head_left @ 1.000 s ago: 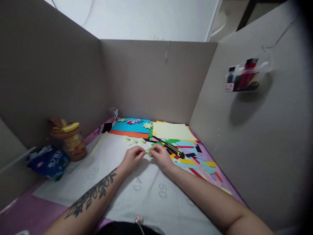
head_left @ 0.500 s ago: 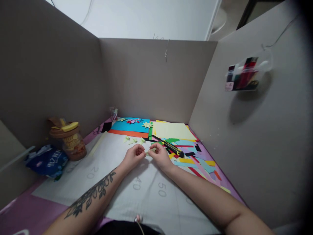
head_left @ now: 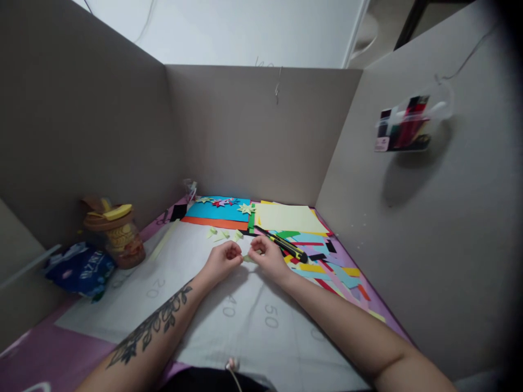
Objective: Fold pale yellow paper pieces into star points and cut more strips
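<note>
Between my two hands is a small pale green paper piece [head_left: 247, 258], pinched from both sides. My left hand [head_left: 223, 258] grips its left end with curled fingers. On the right end, my right hand [head_left: 267, 257] closes thumb against fingertips. Just beyond lie several small folded pale green pieces [head_left: 222, 236]. Folded paper stars [head_left: 246, 209] rest on and beside a blue sheet [head_left: 198, 211]. A black and yellow cutter knife [head_left: 286, 246] lies past my right hand. The fine folds of the held paper are too small to tell.
Coloured paper strips [head_left: 322, 268] are scattered at the right, below a pale yellow sheet stack [head_left: 290, 216]. A brown lidded cup [head_left: 122, 239] and a blue packet [head_left: 79, 269] stand at the left. Grey panels [head_left: 261, 130] enclose the table.
The hands have barely moved; the right fingers have shifted slightly on the paper. The surroundings look the same.
</note>
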The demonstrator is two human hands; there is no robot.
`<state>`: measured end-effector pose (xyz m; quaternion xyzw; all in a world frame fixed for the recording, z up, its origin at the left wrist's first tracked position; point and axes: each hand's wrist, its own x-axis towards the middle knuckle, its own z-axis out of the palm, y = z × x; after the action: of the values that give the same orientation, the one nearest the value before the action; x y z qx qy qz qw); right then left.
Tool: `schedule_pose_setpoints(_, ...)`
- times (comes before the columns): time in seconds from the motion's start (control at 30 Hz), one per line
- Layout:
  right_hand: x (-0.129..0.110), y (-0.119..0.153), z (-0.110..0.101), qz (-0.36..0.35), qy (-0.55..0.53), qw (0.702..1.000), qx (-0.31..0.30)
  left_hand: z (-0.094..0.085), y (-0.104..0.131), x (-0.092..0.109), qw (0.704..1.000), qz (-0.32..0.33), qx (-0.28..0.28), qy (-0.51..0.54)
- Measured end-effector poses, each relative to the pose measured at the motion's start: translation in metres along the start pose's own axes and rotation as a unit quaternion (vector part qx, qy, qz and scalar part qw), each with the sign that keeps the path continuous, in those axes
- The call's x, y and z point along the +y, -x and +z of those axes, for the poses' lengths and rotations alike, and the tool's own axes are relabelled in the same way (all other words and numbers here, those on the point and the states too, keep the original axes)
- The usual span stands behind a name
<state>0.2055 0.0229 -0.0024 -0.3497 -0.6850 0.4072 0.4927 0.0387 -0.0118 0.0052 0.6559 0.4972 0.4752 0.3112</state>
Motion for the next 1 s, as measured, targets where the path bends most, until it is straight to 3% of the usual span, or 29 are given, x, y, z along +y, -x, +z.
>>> schedule_pose_setpoints(0.13,0.005,-0.012,-0.013,-0.012,-0.045,0.997,0.063,-0.006,-0.005,-0.002,0.997,-0.043,0.030,0.055)
schedule_pose_setpoints(0.27,0.008,-0.016,-0.016,-0.018,-0.087,0.986,0.140,-0.006,-0.007,-0.005,0.982,-0.097,0.098,0.129)
schedule_pose_setpoints(0.37,0.012,-0.010,-0.003,0.029,-0.116,0.988,0.099,0.003,-0.005,-0.004,0.965,-0.122,0.130,0.190)
schedule_pose_setpoints(0.47,0.014,-0.004,0.014,0.098,-0.177,0.979,0.039,0.015,-0.001,-0.004,0.967,-0.125,0.107,0.195)
schedule_pose_setpoints(0.57,0.014,-0.002,0.023,0.128,-0.210,0.967,0.062,0.023,0.002,-0.008,0.974,-0.124,0.076,0.173)
schedule_pose_setpoints(0.73,0.013,-0.007,0.019,0.120,-0.218,0.965,0.085,0.022,0.002,-0.014,0.978,-0.118,0.023,0.170)
schedule_pose_setpoints(1.0,0.014,-0.002,0.017,0.085,-0.153,0.985,0.007,0.017,0.001,-0.008,0.979,-0.106,0.011,0.174)
